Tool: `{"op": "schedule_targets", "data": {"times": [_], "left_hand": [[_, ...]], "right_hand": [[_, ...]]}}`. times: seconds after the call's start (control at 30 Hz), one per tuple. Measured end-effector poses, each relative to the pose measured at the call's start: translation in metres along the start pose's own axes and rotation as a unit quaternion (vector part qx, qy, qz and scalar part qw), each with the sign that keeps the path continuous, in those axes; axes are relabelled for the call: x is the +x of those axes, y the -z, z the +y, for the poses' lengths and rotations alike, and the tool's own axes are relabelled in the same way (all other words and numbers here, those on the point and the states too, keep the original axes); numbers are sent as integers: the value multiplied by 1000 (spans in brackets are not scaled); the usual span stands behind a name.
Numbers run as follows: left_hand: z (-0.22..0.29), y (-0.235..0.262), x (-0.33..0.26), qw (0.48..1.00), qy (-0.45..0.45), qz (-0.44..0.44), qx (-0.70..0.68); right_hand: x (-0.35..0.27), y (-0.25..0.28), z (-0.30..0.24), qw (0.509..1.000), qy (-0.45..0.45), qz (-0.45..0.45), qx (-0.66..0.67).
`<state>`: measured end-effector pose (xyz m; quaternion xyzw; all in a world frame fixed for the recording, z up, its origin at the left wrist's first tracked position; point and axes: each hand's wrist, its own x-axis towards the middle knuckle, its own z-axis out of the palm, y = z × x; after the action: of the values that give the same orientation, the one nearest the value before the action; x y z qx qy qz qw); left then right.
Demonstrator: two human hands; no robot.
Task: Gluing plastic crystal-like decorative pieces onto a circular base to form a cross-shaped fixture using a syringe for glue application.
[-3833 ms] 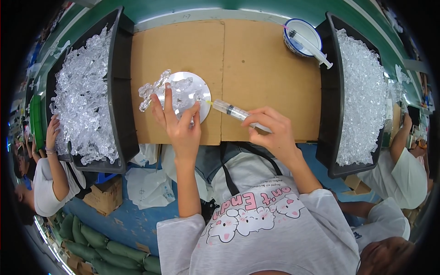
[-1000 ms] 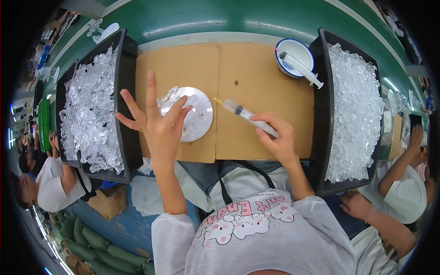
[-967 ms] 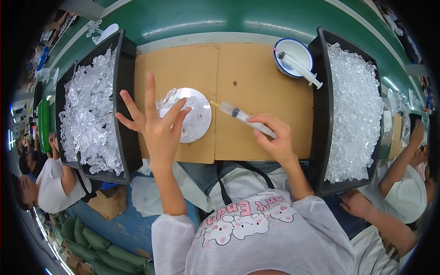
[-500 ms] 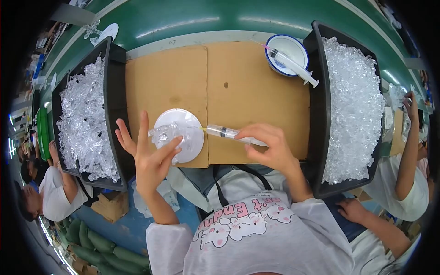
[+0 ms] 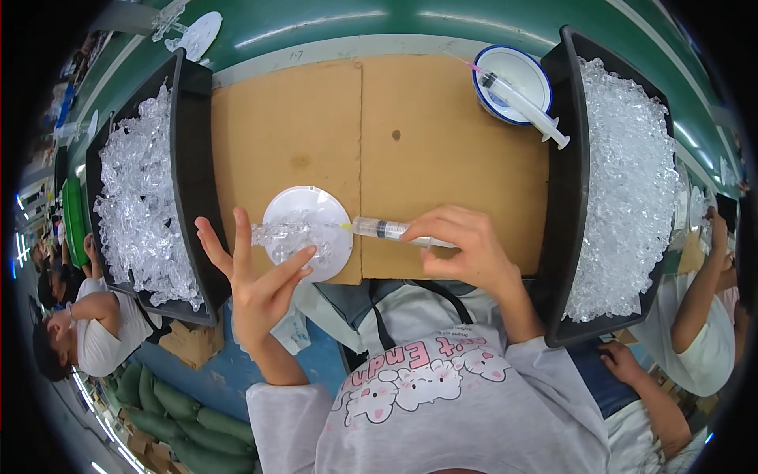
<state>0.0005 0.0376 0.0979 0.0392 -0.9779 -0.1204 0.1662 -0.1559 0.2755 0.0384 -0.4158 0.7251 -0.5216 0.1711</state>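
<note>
A syringe (image 5: 382, 228) with a clear barrel and a yellow needle tip lies level in my right hand (image 5: 466, 245), closed around its rear part. Its tip meets the right side of a clear plastic part (image 5: 296, 233) above a round white disc (image 5: 335, 213). My left hand (image 5: 264, 288) is on the left. Its thumb and index finger pinch the near edge of the clear part, while other fingers are raised and spread. The part's exact outline blurs into the white behind it.
Black bins of clear plastic pieces stand at left (image 5: 146, 205) and right (image 5: 624, 197). A second syringe (image 5: 521, 107) rests across a blue-rimmed white bowl (image 5: 533, 71) at the back right. Cardboard (image 5: 442, 174) covers the table. Co-workers sit on both sides.
The view has shifted slightly. Both hands keep nearly the same pose, and the syringe tip stays at the clear part.
</note>
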Motion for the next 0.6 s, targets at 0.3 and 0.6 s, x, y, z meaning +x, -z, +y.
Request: {"op": "schedule_targets", "data": {"times": [0.3,0.6], "left_hand": [[-6,-5,4,999,-43,4,4],[-45,-22,20,883,234,-4,-408]], "right_hand": [[7,3,4,1000,-5,-12,0],[-29,18,17,984,-79,134,84]]}}
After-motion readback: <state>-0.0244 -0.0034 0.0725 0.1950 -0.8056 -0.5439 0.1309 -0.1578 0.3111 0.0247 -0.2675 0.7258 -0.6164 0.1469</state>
